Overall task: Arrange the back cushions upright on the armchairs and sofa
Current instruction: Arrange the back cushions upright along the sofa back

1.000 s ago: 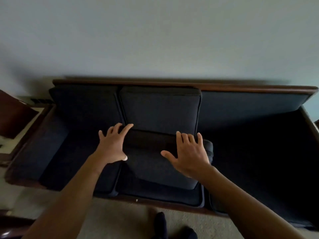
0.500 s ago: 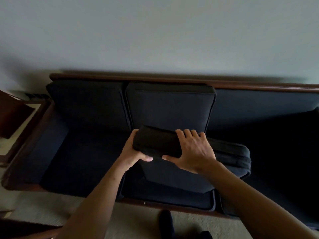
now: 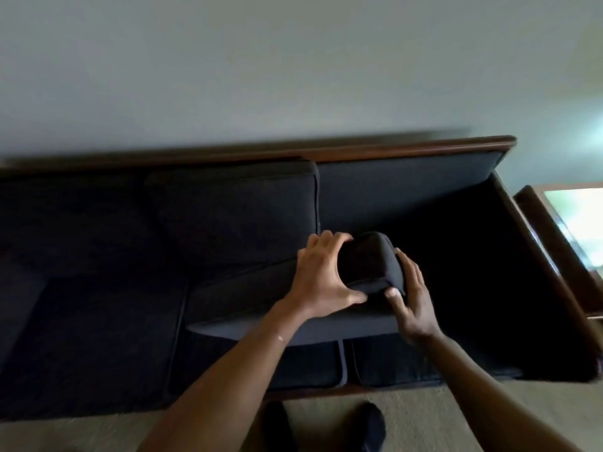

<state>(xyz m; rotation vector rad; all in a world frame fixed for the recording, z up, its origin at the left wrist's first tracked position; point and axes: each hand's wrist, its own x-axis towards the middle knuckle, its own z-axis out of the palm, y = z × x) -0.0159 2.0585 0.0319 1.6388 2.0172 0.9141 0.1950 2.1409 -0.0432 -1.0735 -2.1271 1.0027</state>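
We hold the loose cushion (image 3: 293, 295) by its raised right end, the rest slanting down to our left across the sofa (image 3: 408, 197) seat. Behind our grip, one back cushion (image 3: 235, 213) stands upright; right of it the backrest is bare. Our left hand (image 3: 321, 275) and right hand (image 3: 412, 295) clamp that end between them, thumbs underneath.

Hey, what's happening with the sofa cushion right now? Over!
Left hand and right hand both gripping one end of the loose back cushion. Cushion lying tilted across the sofa seat, not upright. Right backrest spot bare, nothing blocking.
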